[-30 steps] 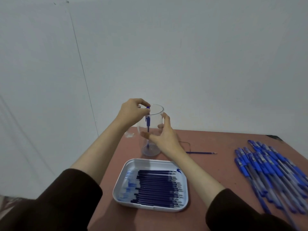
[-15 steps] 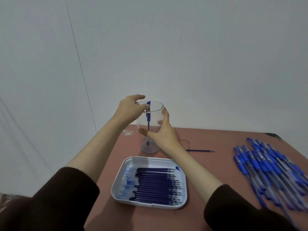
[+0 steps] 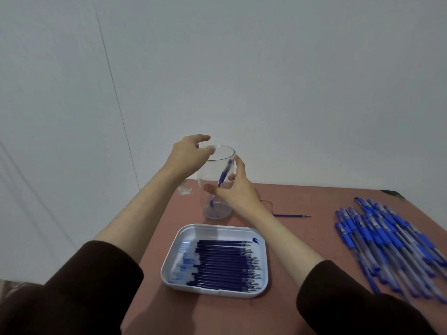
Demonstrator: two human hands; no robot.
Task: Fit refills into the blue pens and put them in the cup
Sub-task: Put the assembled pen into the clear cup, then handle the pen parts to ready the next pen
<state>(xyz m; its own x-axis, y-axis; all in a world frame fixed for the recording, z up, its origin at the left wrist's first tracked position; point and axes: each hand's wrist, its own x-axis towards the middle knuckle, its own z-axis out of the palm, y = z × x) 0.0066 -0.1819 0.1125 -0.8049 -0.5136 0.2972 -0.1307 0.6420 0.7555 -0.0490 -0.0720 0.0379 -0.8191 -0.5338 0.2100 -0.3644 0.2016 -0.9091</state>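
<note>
A clear plastic cup (image 3: 207, 172) stands at the far side of the reddish table. One blue pen (image 3: 223, 175) leans inside it, tilted to the right. My right hand (image 3: 233, 189) wraps the cup's right side. My left hand (image 3: 189, 155) hovers at the rim's left, fingers spread and holding nothing. A white tray (image 3: 262, 259) of dark blue refills (image 3: 225, 264) lies nearer to me. Several blue pens (image 3: 387, 240) lie heaped on the right.
A single loose refill (image 3: 291, 215) lies on the table right of the cup, beside a thin dark wire loop (image 3: 268, 203). A crumpled clear scrap (image 3: 185, 189) sits left of the cup. The wall stands right behind the table.
My left hand let go of the blue pen at the rim. The pen dropped into the cup and now leans right. My right hand stayed on the cup.
</note>
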